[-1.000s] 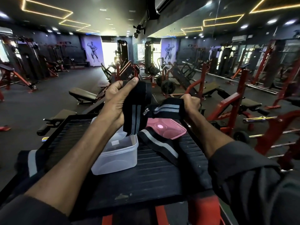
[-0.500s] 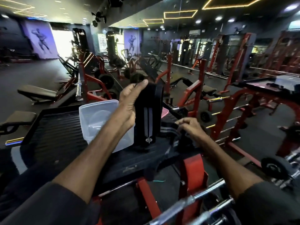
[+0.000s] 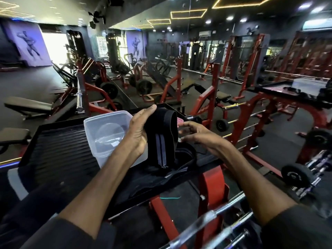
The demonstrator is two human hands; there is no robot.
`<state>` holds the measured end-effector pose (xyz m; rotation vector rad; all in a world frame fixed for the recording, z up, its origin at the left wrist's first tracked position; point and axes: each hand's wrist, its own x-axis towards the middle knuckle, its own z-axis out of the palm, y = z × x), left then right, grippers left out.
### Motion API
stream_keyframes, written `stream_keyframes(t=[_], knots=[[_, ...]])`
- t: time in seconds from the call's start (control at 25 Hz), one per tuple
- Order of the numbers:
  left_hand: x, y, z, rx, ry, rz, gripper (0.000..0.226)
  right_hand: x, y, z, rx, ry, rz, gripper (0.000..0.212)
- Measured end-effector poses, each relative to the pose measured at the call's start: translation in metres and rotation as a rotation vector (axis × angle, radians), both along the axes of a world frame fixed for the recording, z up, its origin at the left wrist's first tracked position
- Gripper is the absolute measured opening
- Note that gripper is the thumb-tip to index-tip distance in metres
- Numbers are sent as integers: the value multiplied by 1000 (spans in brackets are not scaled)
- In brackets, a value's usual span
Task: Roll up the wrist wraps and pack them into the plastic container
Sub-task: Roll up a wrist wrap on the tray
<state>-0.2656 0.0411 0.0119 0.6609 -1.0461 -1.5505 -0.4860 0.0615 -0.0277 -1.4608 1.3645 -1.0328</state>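
— What carries the things?
— A black ribbed tabletop (image 3: 59,151) on a red frame (image 3: 213,182), with a barbell (image 3: 212,213) below. The clear container (image 3: 106,130) stands open on it, and a second wrap (image 3: 185,155) lies loose to its right.
— And the hands?
— The left hand (image 3: 138,130) grips a black, grey-striped wrap (image 3: 161,139) hanging just right of the container. The right hand (image 3: 195,135) has its fingers (image 3: 186,124) spread wide beside that wrap, holding nothing.
— The room?
— A dim gym with red racks (image 3: 251,60), benches (image 3: 27,106) and yellow ceiling lights (image 3: 188,14).
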Motion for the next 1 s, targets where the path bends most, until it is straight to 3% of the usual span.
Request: stream_keyframes(t=[0.12,0.2,0.32,0.44,0.52,0.6,0.68,0.76,0.88,1.0], knots=[[0,-1,6,47,86,-6,17,18,-10,-3,41,-58,144,37],[2,0,12,102,198,-10,12,23,-17,-3,9,-33,78,22],[14,-11,22,140,350,-11,17,18,-28,14,13,-288,-52,8],[18,-22,23,150,386,12,25,11,-34,53,-149,-330,-207,10],[10,-25,15,171,265,6,24,8,-36,82,-333,-189,-273,18],[1,-24,6,155,34,-12,17,8,-39,106,-527,89,-296,25],[-4,-22,4,49,-202,52,15,10,-42,120,-609,402,-313,29],[-3,-22,11,-101,-299,152,12,15,-45,129,-642,595,-375,29],[-4,-26,33,-304,-534,258,50,30,-45,143,-702,765,-397,24],[-17,-21,51,-538,-1058,374,71,47,-44,160,-768,841,-392,18]])
